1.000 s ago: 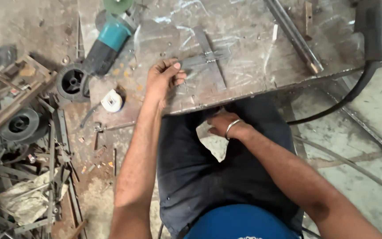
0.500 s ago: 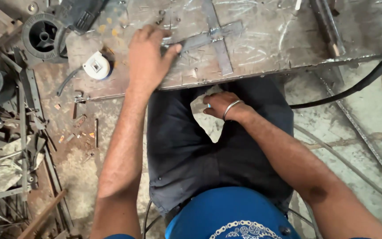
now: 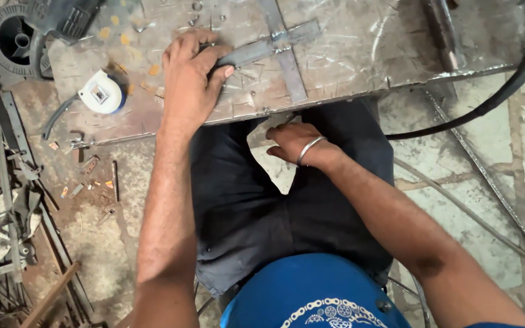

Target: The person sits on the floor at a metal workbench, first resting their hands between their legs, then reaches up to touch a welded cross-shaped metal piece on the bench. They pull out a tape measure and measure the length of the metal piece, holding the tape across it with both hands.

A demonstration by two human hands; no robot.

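Note:
My left hand [image 3: 191, 79] lies on the scratched metal plate [image 3: 360, 48] and presses down the left end of a cross of flat steel strips [image 3: 281, 45]. The cross rests flat near the plate's front edge. My right hand [image 3: 296, 143], with a silver bangle on the wrist, reaches under the plate's front edge above my dark trousers [image 3: 256, 206]. Its fingers are partly hidden by the plate, so I cannot see whether it holds anything.
A white tape measure [image 3: 101, 92] lies at the plate's left corner. A dark power tool [image 3: 62, 18] and a black wheel [image 3: 10, 39] sit at top left. Scrap bars [image 3: 7, 200] litter the floor on the left. A black cable [image 3: 493, 100] curves down from top right.
The view has tilted down and closer. My left hand slid along the plate onto the end of the steel cross. My right hand stays under the plate's edge.

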